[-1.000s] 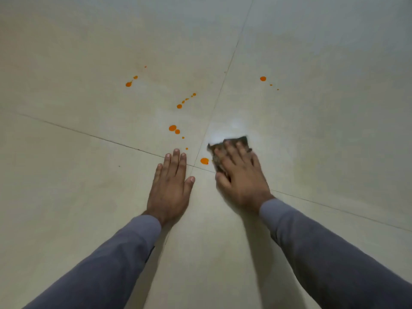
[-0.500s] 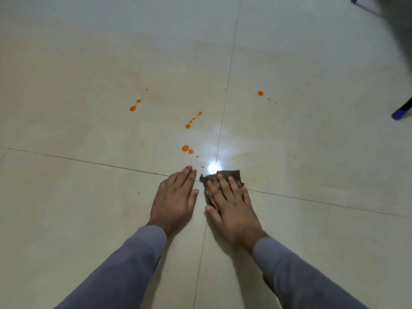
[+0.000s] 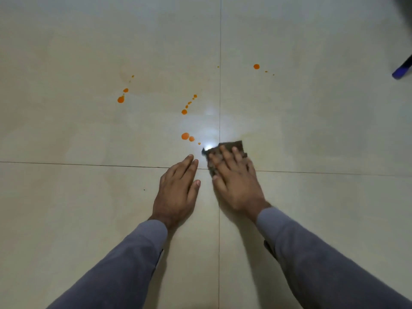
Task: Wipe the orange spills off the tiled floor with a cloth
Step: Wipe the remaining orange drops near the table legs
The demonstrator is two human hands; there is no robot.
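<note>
A small dark brown cloth (image 3: 231,145) lies flat on the cream tiled floor (image 3: 66,208), just right of where the grout lines cross. My right hand (image 3: 235,181) presses it down with straight fingers. My left hand (image 3: 178,188) rests flat on the floor beside it, fingers straight. Orange spills dot the tile beyond: two drops (image 3: 185,136) just left of the cloth, a short trail (image 3: 184,111) above them, a group (image 3: 121,99) farther left, and a drop (image 3: 256,66) on the far right tile.
A blue-tipped dark leg (image 3: 401,71) reaches in at the right edge, with a dark blurred shape at the top right corner. A bright light glare (image 3: 208,147) sits on the floor at the cloth's left edge.
My right hand slid the cloth left over the orange drop near the grout crossing, and that drop is gone. The view has shifted, and the left hand stays flat on the floor.
</note>
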